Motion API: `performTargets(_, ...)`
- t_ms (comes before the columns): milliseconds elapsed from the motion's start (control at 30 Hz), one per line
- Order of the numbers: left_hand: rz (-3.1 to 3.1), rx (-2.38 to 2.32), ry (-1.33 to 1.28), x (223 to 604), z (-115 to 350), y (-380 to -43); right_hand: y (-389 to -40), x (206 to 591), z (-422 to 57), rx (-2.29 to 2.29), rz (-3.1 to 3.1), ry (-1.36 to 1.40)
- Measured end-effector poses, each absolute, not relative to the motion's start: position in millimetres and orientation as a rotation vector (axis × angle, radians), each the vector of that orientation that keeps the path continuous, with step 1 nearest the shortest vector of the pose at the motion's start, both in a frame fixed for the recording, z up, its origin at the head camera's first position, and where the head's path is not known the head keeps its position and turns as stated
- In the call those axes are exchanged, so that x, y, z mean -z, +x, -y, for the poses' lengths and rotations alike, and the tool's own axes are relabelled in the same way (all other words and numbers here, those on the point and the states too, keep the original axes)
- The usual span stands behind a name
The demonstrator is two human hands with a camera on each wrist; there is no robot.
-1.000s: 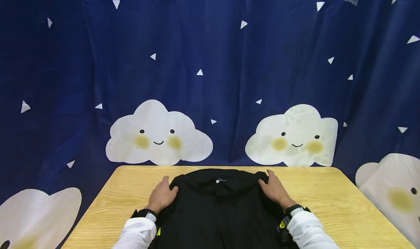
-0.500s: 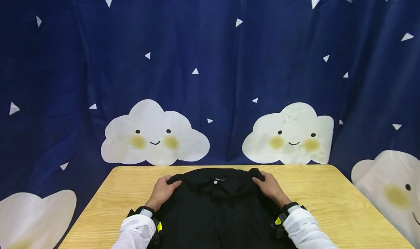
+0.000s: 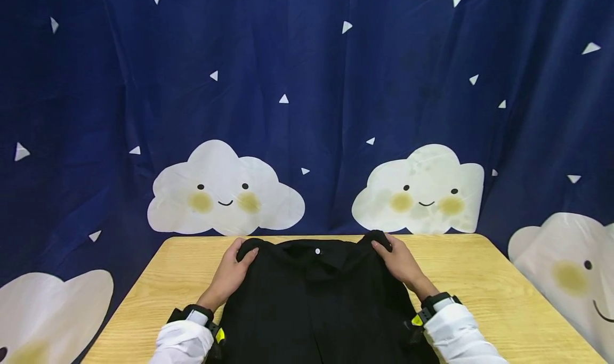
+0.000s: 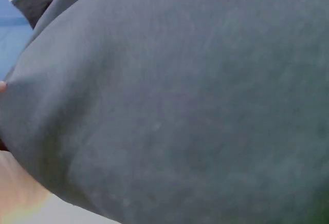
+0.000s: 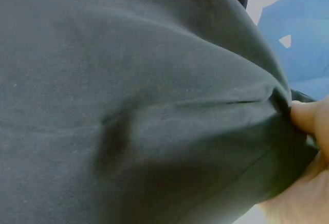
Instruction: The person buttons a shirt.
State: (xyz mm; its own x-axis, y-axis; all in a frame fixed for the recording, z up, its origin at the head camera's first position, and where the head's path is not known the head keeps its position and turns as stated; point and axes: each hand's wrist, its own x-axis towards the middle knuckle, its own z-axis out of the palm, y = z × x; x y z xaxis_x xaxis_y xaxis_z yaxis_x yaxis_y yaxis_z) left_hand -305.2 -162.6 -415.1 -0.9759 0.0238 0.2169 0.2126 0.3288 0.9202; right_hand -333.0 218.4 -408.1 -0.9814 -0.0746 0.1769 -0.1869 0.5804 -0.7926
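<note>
A black collared shirt (image 3: 312, 300) hangs between my two hands in the head view, a small white button showing near its collar (image 3: 323, 263). My left hand (image 3: 230, 273) pinches the left shoulder, thumb on the near side of the cloth. At the opposite shoulder, my right hand (image 3: 400, 265) grips the fabric the same way. Dark cloth (image 4: 180, 106) fills most of the left wrist view, with only a bit of the hand at its left edge. In the right wrist view, the thumb (image 5: 306, 116) presses into gathered folds. The shirt's lower part runs out of the head view.
A light wooden table (image 3: 479, 289) lies beneath the shirt. Behind it hangs a dark blue curtain (image 3: 268, 60) printed with smiling clouds and white triangles. Black bands with yellow parts circle both wrists, below white sleeves (image 3: 460, 332).
Both hands have come up slightly, raising the shirt's shoulders higher in the head view. The collar sags between them, and the label inside it is no longer visible. The head view has shifted a little.
</note>
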Motion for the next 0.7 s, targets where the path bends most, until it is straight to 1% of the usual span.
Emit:
performTargets(333,2.285,1.753,-0.334,377,165,-303,-327,375,-223,-1.464,2.511,0.227)
performTargets(700,2.271,1.631,-0.353,357,168,-334,-348,350,-217,-1.526,2.373,0.199)
